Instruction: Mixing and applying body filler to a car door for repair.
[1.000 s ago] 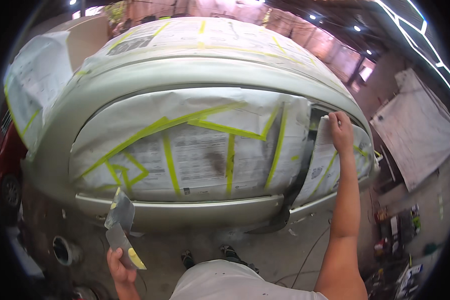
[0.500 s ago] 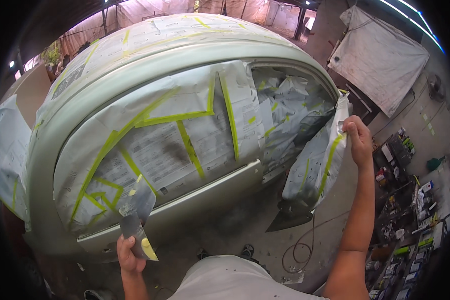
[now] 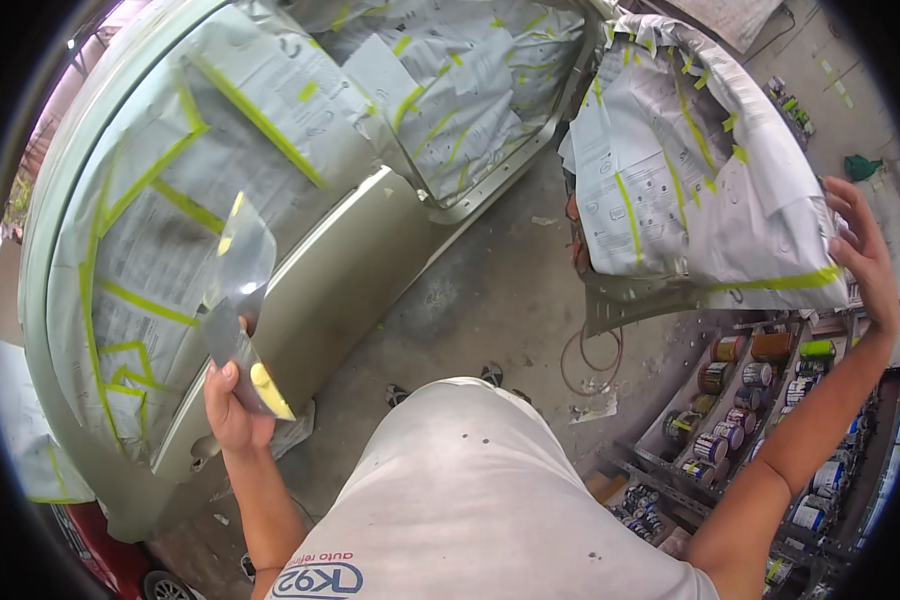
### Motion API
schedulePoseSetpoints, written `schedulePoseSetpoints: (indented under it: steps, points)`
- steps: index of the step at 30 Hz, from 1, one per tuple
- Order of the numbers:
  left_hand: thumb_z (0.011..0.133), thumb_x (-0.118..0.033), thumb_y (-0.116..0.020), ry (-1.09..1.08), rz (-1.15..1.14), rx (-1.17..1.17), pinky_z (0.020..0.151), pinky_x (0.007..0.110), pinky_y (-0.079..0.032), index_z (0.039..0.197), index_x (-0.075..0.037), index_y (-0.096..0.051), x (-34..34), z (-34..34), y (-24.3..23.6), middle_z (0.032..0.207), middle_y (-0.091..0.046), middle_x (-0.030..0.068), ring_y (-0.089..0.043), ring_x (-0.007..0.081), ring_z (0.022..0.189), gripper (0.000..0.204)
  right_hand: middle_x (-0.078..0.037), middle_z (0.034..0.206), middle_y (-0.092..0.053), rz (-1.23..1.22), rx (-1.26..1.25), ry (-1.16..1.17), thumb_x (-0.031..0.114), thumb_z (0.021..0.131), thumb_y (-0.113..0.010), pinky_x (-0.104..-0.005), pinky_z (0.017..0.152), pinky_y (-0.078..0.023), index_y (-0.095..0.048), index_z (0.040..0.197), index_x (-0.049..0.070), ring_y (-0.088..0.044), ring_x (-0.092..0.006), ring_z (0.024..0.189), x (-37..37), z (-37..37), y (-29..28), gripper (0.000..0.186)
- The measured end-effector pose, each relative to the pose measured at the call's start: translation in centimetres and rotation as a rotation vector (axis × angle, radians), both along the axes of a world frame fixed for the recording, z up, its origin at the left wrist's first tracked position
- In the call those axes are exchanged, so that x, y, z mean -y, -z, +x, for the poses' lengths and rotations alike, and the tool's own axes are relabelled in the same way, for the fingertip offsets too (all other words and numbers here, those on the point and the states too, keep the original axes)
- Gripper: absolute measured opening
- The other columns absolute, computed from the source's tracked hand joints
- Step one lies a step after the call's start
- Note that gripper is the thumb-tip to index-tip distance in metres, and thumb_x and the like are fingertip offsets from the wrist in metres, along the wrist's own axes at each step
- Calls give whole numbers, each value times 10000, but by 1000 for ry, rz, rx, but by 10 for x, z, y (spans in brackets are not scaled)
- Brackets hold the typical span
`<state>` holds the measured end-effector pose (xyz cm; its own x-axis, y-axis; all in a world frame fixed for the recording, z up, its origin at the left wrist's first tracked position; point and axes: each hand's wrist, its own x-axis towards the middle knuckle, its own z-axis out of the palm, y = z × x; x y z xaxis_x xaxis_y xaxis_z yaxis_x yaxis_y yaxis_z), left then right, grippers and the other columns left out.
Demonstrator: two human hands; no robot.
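Observation:
My left hand (image 3: pixel 238 412) is closed round a grey putty spreader (image 3: pixel 228 340) with a lump of yellow filler (image 3: pixel 268 388) near one corner. Above it rises a second, translucent spreader (image 3: pixel 245 250), smeared with yellow along its edge; both seem held together. My right hand (image 3: pixel 865 255), out at the right, has its fingers curled on the outer edge of an open car door (image 3: pixel 660 190). White masking sheet and yellow-green tape cover that door. Left of it stands the pale green car body (image 3: pixel 345 275), its window area papered and taped too.
Racks of paint cans (image 3: pixel 740 400) line the lower right, below the door. A hose (image 3: pixel 570 365) lies coiled on the concrete floor (image 3: pixel 450 300). Part of a red car (image 3: pixel 100 545) shows at lower left. The door opening (image 3: pixel 470 100) is masked with sheets and tape.
The door has swung wider open, outward to the right, with my right hand at its edge. My view has tilted down and turned right. The spreaders remain in my left hand.

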<state>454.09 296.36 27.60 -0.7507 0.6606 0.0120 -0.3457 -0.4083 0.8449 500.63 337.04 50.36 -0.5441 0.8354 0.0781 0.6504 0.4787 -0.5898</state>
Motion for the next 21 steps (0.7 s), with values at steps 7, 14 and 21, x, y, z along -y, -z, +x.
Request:
schedulePoseSetpoints:
  steps: [7,14,21]
  points:
    - [902,-183,-538,142,-58,31,722,276,-543,1351,63,-407,-87,24,14,1270,-523,142,-641,165,832,528,-97,1391,-482,287,321,129,259,895,-570,-346,1076,-327,-430,1428,110,-453,-220,1262,-98,77,11,571]
    - [881,-201,-562,214,-156,114,875,322,-517,1317,56,-434,-187,23,47,1160,-594,144,-640,193,958,522,-146,1479,-396,852,596,417,478,989,-427,-370,1100,-310,-375,1463,124,-402,-286,1350,-272,61,87,594]
    - [866,-192,-562,161,-393,121,847,323,-521,1290,55,-461,-261,5,75,1108,-612,124,-639,190,933,501,-150,1491,-380,549,513,465,432,1008,-360,-356,1116,-281,-366,1460,75,-356,-303,1376,-453,135,177,575]
